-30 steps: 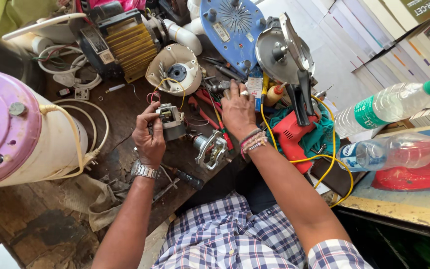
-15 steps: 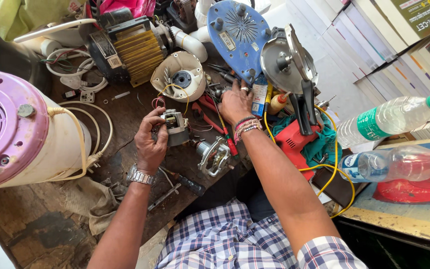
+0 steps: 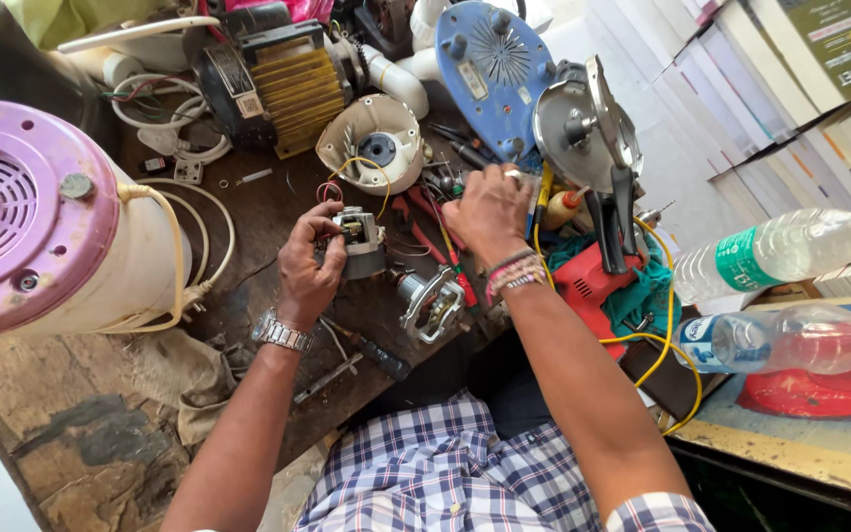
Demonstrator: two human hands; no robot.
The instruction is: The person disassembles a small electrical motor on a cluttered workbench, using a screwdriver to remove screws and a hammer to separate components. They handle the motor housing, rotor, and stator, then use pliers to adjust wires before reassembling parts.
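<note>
Head view: my left hand (image 3: 309, 264) grips the bare motor (image 3: 359, 239), already out of its cream housing (image 3: 374, 143) just beyond; right hand (image 3: 490, 209) closed among tools, contents unclear.

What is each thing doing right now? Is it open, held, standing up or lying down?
left hand: grips the small motor
small motor: held above the bench
right hand: reaches among the tools
cream housing: open, empty
green-capped bottle: capped, lying down
blue-capped bottle: capped, lying down

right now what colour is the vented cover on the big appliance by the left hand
Purple, on the vented cover of the cream appliance; seen best in the head view.
</note>
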